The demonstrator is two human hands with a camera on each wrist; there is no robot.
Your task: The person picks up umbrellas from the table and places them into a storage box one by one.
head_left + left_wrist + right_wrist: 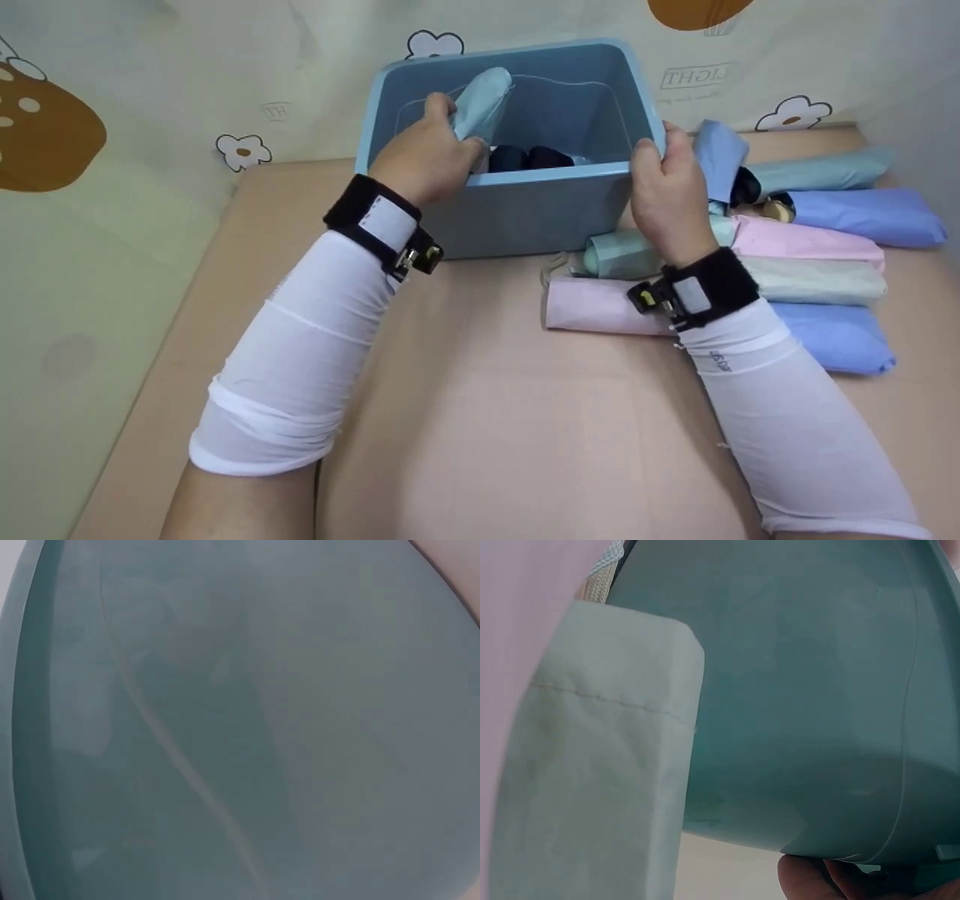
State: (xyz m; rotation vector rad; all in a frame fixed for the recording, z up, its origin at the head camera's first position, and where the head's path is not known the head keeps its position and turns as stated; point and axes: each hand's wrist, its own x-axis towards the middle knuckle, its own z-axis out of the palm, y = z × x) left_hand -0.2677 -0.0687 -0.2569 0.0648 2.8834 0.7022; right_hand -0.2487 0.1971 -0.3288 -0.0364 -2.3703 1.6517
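Note:
My left hand [431,157] reaches over the near rim of a blue-grey plastic bin [525,214] and grips a light teal folded umbrella [484,101] in its fabric sleeve. That umbrella leans up inside the bin, its lower part hidden behind the hand and rim. At the right corner, my right hand [671,191] holds the bin's rim, thumb on the near side. Dark rounded objects [529,158] lie in the bin. Close up, the bin's wall [337,727] fills the left wrist view. Fingers [806,881] show under the bin in the right wrist view.
Several sleeved folded umbrellas lie to the right of the bin, among them a blue one [866,214], a pink one [600,306] and a pale green one [600,765]. Behind the bin hangs a flower-patterned covering [315,75]. Everything stands on a beige tabletop [495,435].

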